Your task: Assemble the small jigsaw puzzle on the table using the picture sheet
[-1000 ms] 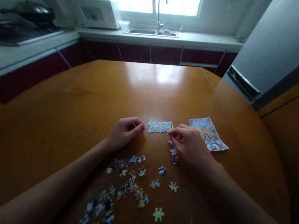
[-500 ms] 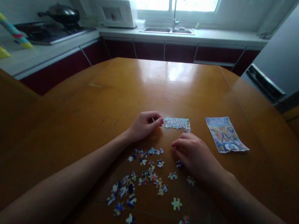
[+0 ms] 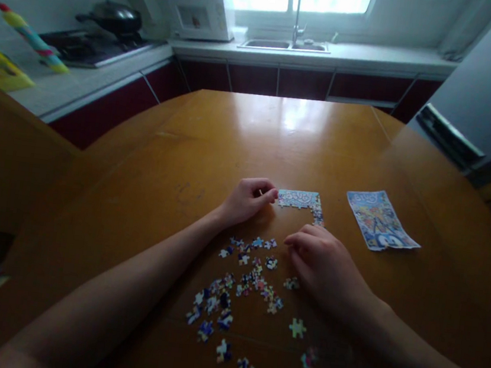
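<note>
A partly joined jigsaw puzzle [image 3: 298,199] lies flat, with a strip running down from its right end. My left hand [image 3: 250,199] rests at its left edge, fingers curled and thumb tip against or very near the edge; what they grip, if anything, is hidden. Below the strip, my right hand [image 3: 323,262] hovers low over the table with fingers bent in towards the thumb. I cannot make out anything between them. Loose jigsaw pieces [image 3: 260,284] lie scattered between my forearms. A green piece [image 3: 297,328] sits apart, nearer to me.
A creased picture sheet [image 3: 379,221] lies to the right on the wooden table [image 3: 177,158]. Beyond the table's far edge are a counter with a sink [image 3: 267,44], a microwave [image 3: 201,16] and a stove with a black pan [image 3: 118,18]. A fridge stands at right.
My right hand has drawn back slightly from the puzzle, uncovering more of its right strip, and now covers a dark loose piece. My left hand stays at the puzzle's edge. The view has shifted slightly.
</note>
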A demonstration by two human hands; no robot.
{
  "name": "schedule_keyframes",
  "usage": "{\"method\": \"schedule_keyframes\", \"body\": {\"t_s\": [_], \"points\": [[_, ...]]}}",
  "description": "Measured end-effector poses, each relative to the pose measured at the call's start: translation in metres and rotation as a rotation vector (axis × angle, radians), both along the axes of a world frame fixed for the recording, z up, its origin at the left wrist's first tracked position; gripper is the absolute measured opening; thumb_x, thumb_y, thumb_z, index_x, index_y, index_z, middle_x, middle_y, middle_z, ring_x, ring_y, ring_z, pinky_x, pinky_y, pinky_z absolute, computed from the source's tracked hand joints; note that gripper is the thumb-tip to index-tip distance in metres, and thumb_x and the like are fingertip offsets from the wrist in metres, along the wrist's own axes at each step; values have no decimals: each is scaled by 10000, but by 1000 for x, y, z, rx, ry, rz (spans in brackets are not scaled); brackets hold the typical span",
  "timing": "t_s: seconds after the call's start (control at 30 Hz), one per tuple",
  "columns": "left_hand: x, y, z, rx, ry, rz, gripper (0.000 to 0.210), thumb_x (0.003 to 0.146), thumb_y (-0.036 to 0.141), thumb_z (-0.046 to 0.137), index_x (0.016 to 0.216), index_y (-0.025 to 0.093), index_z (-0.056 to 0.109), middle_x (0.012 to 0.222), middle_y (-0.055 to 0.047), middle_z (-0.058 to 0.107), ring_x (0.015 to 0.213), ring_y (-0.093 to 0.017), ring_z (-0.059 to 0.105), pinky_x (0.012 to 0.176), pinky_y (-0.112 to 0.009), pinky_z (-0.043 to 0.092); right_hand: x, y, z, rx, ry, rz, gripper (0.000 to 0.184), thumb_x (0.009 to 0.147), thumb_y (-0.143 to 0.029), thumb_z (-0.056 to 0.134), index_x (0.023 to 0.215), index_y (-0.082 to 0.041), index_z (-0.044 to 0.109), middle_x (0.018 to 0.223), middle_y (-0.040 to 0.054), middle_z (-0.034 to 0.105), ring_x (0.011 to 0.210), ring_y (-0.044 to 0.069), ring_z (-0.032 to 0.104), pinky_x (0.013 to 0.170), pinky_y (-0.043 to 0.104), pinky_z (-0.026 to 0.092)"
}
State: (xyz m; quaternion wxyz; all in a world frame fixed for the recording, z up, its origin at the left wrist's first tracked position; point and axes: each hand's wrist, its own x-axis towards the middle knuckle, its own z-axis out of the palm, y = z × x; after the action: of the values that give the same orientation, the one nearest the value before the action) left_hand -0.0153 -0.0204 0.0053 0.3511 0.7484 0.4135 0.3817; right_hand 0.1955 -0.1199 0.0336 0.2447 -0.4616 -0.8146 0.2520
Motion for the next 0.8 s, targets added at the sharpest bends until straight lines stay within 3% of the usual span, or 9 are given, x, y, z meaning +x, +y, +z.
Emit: {"method": "schedule_keyframes", "body": {"t_s": [0.33, 0.8], "points": [[0, 0, 0, 3, 12, -5, 262, 910, 328, 578, 801, 117, 690, 721, -43, 674, 646, -108, 562, 603, -230, 411, 12, 16, 0, 6, 38, -147, 160, 876, -167, 571, 898, -172, 729, 876, 67, 690, 818, 203, 615, 770, 362, 492], [1, 0, -1, 8, 10, -11, 268, 911, 336, 572, 805, 120, 690, 724, -45, 679, 655, -111, 571, 608, -229, 426, 10, 15, -5, -10, 53, -128, 169, 880, -188, 563, 918, -171, 727, 861, 73, 682, 803, 205, 606, 752, 367, 491]]}}
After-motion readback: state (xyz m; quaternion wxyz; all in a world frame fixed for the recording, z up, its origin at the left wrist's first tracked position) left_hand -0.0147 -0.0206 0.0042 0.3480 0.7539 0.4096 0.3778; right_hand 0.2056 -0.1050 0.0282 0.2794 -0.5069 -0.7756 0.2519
